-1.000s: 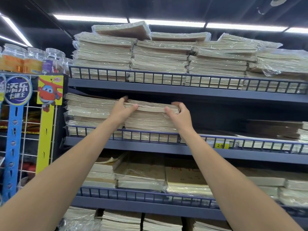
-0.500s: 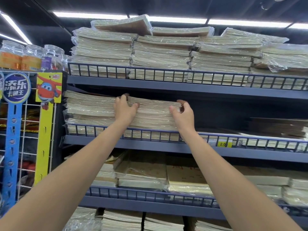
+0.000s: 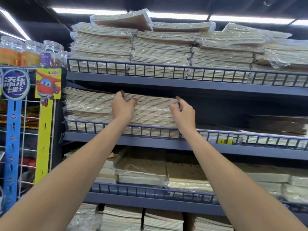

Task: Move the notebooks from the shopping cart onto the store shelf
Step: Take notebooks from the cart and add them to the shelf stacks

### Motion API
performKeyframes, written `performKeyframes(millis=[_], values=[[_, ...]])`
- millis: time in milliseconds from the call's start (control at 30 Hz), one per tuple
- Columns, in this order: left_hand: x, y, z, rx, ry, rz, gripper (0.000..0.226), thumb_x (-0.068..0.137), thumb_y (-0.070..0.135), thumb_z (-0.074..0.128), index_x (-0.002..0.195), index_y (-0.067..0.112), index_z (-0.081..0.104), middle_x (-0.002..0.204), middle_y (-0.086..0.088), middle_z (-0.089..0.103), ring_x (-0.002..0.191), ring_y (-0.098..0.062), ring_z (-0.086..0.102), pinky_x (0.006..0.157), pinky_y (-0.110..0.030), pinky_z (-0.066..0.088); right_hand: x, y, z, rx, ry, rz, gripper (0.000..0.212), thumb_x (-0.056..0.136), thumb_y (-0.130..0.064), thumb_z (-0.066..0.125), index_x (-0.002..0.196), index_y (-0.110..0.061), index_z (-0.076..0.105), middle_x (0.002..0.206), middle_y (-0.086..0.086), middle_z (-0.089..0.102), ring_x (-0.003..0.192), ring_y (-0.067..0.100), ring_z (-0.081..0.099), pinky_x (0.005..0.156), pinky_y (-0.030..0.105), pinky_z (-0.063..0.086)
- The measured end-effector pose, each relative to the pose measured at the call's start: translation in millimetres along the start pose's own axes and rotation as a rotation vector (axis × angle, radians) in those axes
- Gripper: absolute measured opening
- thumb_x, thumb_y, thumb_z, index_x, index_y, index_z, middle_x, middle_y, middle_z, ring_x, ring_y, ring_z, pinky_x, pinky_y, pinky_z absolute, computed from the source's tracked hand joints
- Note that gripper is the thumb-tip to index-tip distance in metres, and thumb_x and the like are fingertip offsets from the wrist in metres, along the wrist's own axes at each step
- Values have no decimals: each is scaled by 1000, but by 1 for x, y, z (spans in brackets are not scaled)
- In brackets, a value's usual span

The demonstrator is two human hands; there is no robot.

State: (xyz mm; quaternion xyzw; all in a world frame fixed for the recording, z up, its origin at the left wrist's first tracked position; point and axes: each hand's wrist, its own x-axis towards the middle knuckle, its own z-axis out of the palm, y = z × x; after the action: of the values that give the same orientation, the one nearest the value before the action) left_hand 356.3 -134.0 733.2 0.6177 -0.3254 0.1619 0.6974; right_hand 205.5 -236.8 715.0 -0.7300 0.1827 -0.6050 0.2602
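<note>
Two grips clamped on one notebook stack [image 3: 153, 112] at centre frame, on the middle shelf [image 3: 166, 144]: left grip [image 3: 122, 105] curled over its top edge, right grip [image 3: 184, 112] pinching its right end. Best slid back level, snug against the wrapped pile [image 3: 88, 105] at left, behind the wire rail [image 3: 258, 139]. Around: toy rack [image 3: 25, 122] far left, wrapped packs [image 3: 166, 47] along the top, dim shelf space [image 3: 233, 112] at right.
</note>
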Motion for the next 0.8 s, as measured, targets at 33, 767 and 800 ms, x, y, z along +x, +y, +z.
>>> performKeyframes(millis=[33,767,800], values=[[0,1,0,1,8,-4,59,87,24,66,139,12,40,138,-8,48,124,-25,48,94,-32,41,1,0,0,-7,-4,1,47,95,-27,54,140,-18,44,139,3,51,129,18,45,95,22,37],[-61,9,-18,-52,-196,-135,60,97,-3,39,150,17,20,155,-1,24,68,8,37,41,-2,33,-42,-19,-47,106,-283,183,45,95,-2,48,139,-11,43,124,-7,53,118,5,47,91,17,37],[-63,11,-19,-38,-195,-143,60,97,-2,38,151,17,19,156,0,23,71,7,40,44,-4,35,-43,-17,-47,102,-285,196,47,95,-3,49,141,-11,42,132,-4,52,123,7,46,93,18,37]])
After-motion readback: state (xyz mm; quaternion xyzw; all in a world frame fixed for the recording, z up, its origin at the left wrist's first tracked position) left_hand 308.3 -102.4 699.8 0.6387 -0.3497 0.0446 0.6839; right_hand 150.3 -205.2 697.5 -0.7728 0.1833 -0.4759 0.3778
